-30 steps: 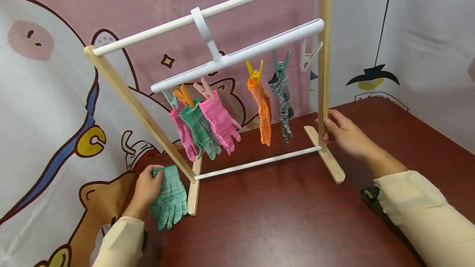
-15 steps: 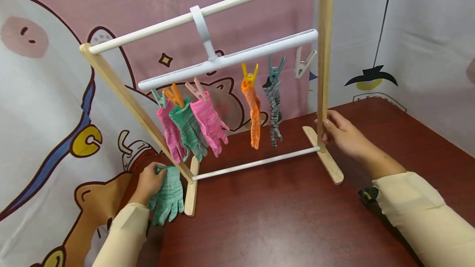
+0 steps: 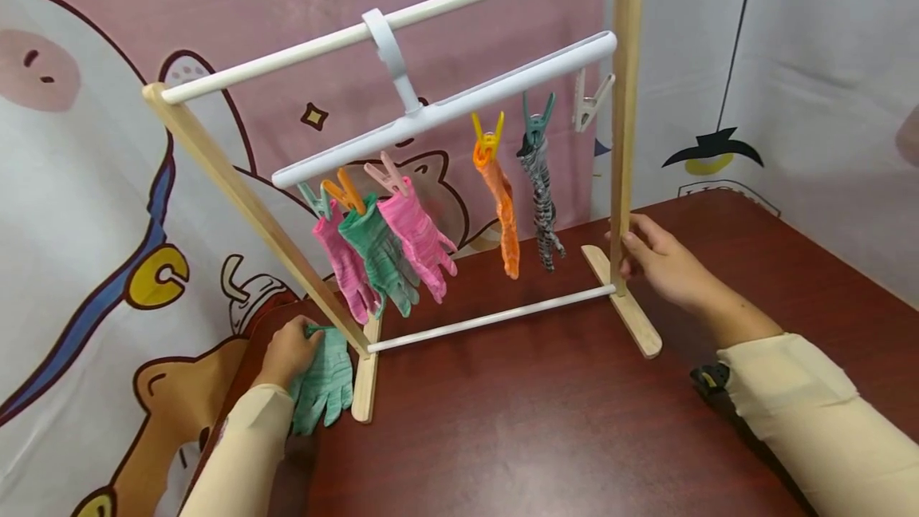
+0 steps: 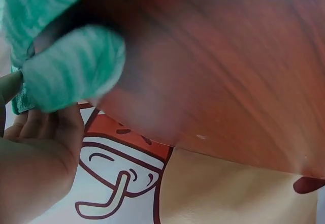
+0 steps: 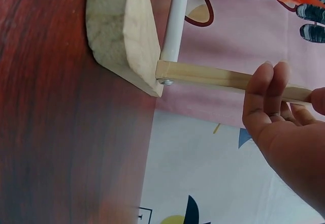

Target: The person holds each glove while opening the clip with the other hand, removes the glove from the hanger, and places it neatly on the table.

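My left hand (image 3: pixel 289 353) pinches the cuff of a mint-green knit glove (image 3: pixel 326 377), which hangs fingers down beside the rack's left foot. In the left wrist view the glove (image 4: pixel 71 71) is close and blurred. My right hand (image 3: pixel 671 266) grips the low part of the wooden rack's right post (image 3: pixel 621 142); the right wrist view shows fingers and thumb about the post (image 5: pixel 208 75). From the top bar hangs a white hanger (image 3: pixel 495 90). Clipped to it are pink gloves (image 3: pixel 420 238), a green glove (image 3: pixel 380 254), an orange glove (image 3: pixel 505 214) and a black-and-white glove (image 3: pixel 542 198).
A white clothespin (image 3: pixel 589 106) at the hanger's right end holds nothing. The rack's feet (image 3: pixel 635 325) stand on a dark red-brown table (image 3: pixel 502 421), joined by a low white bar (image 3: pixel 495 316). A cartoon-printed curtain (image 3: pixel 65 222) lies behind and at the left.
The hanger rocks: its right end dipped, then rose again, and the clipped gloves swung with it. The rack appears slightly further left in view. Both hands keep their holds.
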### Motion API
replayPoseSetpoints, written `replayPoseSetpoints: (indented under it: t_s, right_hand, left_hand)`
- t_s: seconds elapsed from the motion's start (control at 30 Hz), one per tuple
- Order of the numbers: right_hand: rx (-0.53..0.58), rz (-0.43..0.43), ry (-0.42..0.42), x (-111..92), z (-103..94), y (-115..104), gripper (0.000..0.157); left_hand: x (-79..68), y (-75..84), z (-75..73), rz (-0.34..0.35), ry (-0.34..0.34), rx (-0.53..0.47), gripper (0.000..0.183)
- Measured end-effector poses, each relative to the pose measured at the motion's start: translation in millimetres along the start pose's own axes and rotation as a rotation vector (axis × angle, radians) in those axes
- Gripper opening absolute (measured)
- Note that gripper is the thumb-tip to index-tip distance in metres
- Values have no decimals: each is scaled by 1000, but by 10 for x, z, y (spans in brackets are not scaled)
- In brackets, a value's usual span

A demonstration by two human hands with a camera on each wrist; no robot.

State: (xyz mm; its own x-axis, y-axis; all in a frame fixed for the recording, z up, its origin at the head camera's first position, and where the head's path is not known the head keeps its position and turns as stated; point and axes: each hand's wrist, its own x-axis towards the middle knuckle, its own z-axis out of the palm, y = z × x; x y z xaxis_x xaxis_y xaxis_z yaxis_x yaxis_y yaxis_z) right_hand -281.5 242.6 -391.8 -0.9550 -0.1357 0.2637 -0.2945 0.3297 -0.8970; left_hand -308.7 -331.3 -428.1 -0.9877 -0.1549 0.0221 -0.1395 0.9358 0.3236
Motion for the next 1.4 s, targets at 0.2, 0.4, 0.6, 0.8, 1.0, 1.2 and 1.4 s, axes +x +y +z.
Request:
replayPoseSetpoints:
  t_s: [0.2,0.4,0.6,0.8,1.0,1.2,1.4]
  right_hand:
    - [0,-28,-8,-3,8,-16,38]
    - [12,-21,-17,-8,23,-40,38]
    - [-5,-36,-23,3,38,-62,37]
    - [4,-42,-34,17,81,-69,37]
    - [7,-41,-7,14,77,-47,35]
    - [-5,-36,-11,3,38,-21,38]
    - [-23,-45,2,-17,-1,-2,37]
  left_hand:
    - [-19,-53,1,-56,-47,57,24]
    - [-54,-48,13,-58,-59,70,29]
    - [-106,-71,-9,-63,-49,65,41]
    - [-170,-137,-108,-27,48,36,54]
    - [-291,-46,-208,33,82,-14,52]
    - [-572,111,-247,71,178,-59,45]
    - [-860,289,-217,114,396,-136,28]
